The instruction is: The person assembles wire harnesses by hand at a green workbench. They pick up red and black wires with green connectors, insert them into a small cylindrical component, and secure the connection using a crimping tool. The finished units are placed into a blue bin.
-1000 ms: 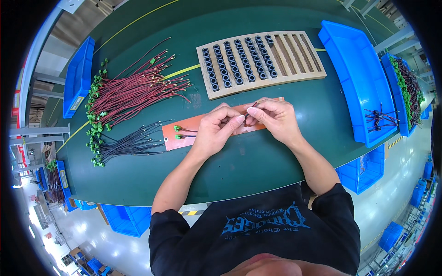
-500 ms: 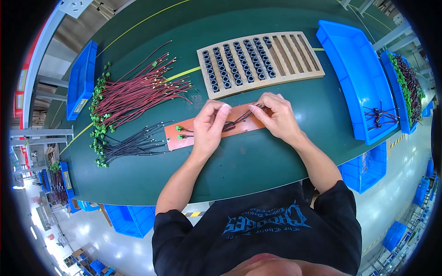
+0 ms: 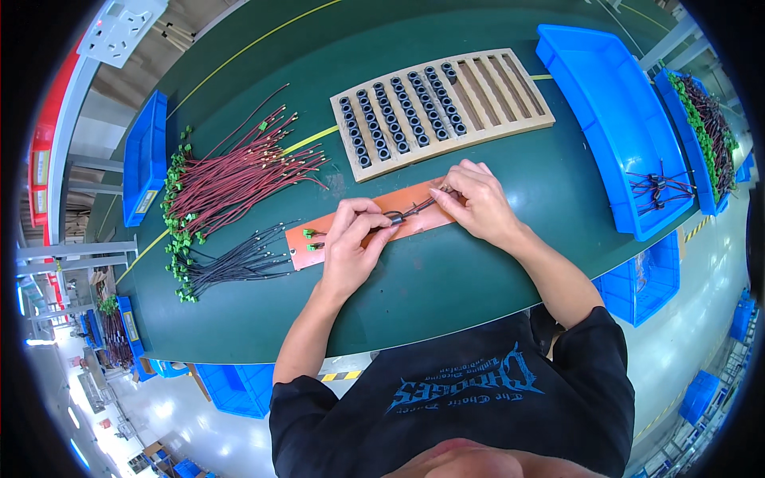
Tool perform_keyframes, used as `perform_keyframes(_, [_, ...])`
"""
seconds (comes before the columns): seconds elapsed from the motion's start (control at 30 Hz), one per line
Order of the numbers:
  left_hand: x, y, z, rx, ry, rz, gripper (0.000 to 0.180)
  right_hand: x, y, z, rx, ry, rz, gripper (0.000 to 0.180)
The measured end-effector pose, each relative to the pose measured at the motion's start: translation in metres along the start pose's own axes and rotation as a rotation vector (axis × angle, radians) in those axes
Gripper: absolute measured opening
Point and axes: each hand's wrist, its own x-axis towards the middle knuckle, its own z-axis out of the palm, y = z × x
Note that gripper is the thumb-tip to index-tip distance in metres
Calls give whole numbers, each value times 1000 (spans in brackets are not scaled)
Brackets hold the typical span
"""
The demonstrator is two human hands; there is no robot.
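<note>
An orange-brown board [image 3: 303, 256] lies on the green table under both hands. Two green connectors [image 3: 314, 246] rest at its left end, and their wires run beneath my left hand [image 3: 355, 243]. That hand is closed, thumb and fingers pinching a small black ring-shaped core [image 3: 396, 217] around the dark wires [image 3: 418, 208]. At the right part of the board, my right hand [image 3: 480, 209] pinches the wires near their ends; its fingertips hide the tips.
Beyond the board stands a wooden rack [image 3: 446, 143] with rows of black cores. Red wires [image 3: 239, 167] and black wires [image 3: 239, 255] with green connectors lie at left. A blue tray [image 3: 629, 135] at right holds a few wire assemblies [image 3: 657, 190]; another blue bin [image 3: 143, 159] stands far left.
My left fingers have come down from a raised pinch onto the black core, which now shows at their tips. My right hand keeps its pinch on the wires. The whole view has shifted slightly.
</note>
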Motion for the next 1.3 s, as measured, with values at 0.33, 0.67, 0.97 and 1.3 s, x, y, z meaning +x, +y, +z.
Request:
perform_keyframes(0.33, [13,2,8,46,-9,-37,23,0,-2,-8,-101,-22,-16,16])
perform_keyframes(0.67, [18,2,11,-50,-53,-254,29,1,4,-18,-35,-53,-3,18])
perform_keyframes(0.97, [23,7,19,-60,-78,-206,38,-2,15,-23,7,-39,22,27])
perform_keyframes(1.3, [55,4,4,-145,-297,-146,30,-7,21,-25,39,-11,50,27])
